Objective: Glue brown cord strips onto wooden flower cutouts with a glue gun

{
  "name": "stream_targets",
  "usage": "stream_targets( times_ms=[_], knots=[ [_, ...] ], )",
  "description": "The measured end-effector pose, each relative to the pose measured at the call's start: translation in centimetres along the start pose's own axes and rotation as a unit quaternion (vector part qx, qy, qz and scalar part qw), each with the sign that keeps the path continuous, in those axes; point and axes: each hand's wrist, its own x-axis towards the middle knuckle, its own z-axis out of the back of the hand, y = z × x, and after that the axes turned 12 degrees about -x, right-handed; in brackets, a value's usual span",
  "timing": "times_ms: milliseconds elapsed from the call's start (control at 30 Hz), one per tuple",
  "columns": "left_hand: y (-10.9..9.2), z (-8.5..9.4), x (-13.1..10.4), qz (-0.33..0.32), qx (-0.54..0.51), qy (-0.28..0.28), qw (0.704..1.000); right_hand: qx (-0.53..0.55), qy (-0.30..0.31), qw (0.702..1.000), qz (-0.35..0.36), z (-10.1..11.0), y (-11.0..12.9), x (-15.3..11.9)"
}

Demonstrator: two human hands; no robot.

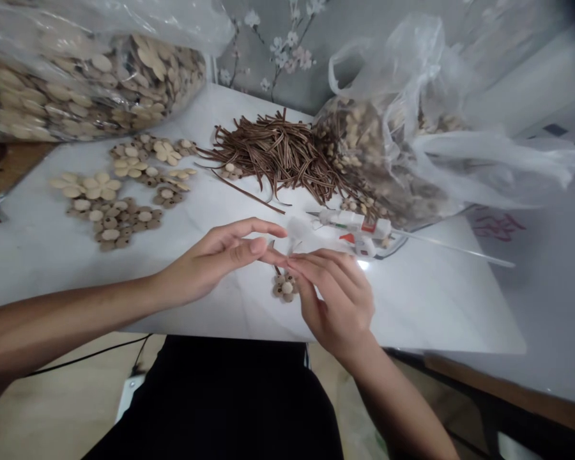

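The left hand (215, 259) is open, and the right hand (338, 294), its content unclear, is pinched near the brown flower (286, 288).

Head camera looking down over the counter

Your one view comes from a camera on your head, facing forward and steeply down. It looks over your lap at the bottom edge and across the whole depth of the counter (412, 306) to the flowered wall (287, 51) at the top. Your hands, the left (211, 255) and the right (338, 297), sit near the middle, close to the lens, with your forearms entering from the lower left and lower right. The picture is wide, and no second view shares any part of it.
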Motion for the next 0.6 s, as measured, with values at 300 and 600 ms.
stream_targets(
  times_ms=[300, 600],
  knots=[
    [0.4, 0.1, 0.2, 0.037, 0.03, 0.026, 0.999, -0.051, 0.011, 0.998, 0.021, -0.8, -0.7, 0.1],
    [0.2, 0.4, 0.1, 0.008, -0.014, 0.051, 0.999, 0.17, 0.003, 0.962, -0.214, 0.6, -0.2, 0.0]
  ],
)
